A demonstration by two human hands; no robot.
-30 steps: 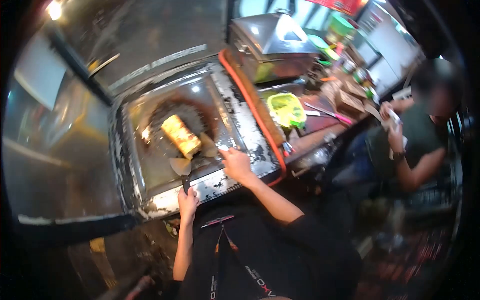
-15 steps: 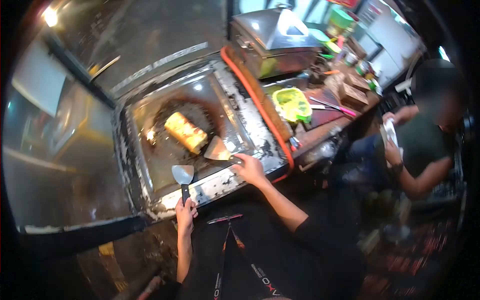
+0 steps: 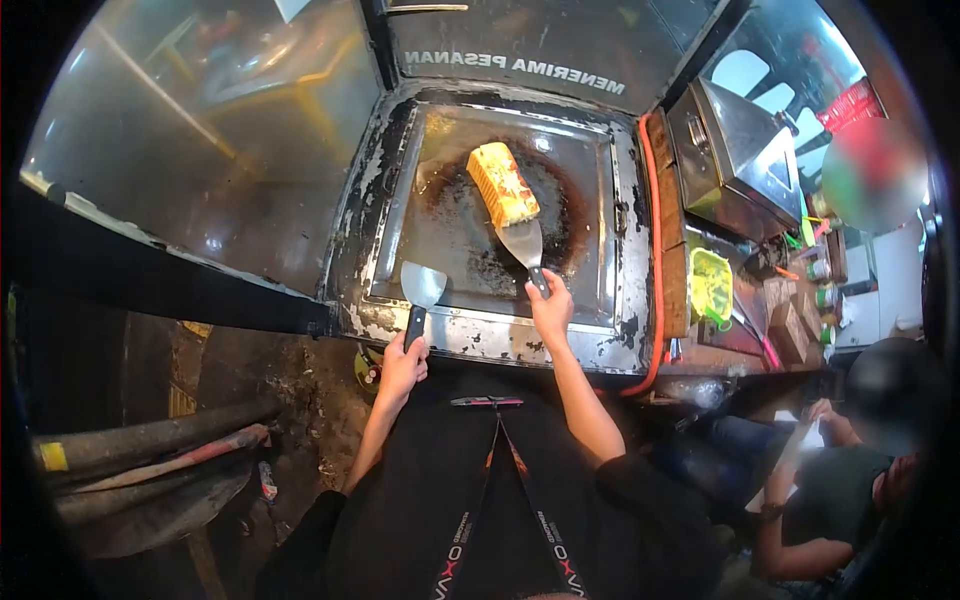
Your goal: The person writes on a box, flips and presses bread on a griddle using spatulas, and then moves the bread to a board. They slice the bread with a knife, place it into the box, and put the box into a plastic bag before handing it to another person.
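Note:
A browned block of bread (image 3: 503,187) lies on the dark metal griddle (image 3: 455,130), its long side running from far left to near right. My right hand (image 3: 552,309) is closed round the black handle of a metal spatula (image 3: 523,243). That blade meets the near end of the bread, and its front edge is hidden there. Over the griddle's near left corner, my left hand (image 3: 402,367) grips a second spatula (image 3: 423,285) by its handle. Its wide blade points away from me, apart from the bread.
An orange hose (image 3: 655,230) runs along the griddle's right side. Beyond it stand a lidded metal box (image 3: 735,160) and a yellow-green tub (image 3: 711,284). A glass panel (image 3: 500,35) closes off the back. At lower right sits another person (image 3: 835,490) holding something white.
My view has turned, so the griddle appears further right and more upright. The right spatula has come up against the bread's near end. The left one remains apart from the bread.

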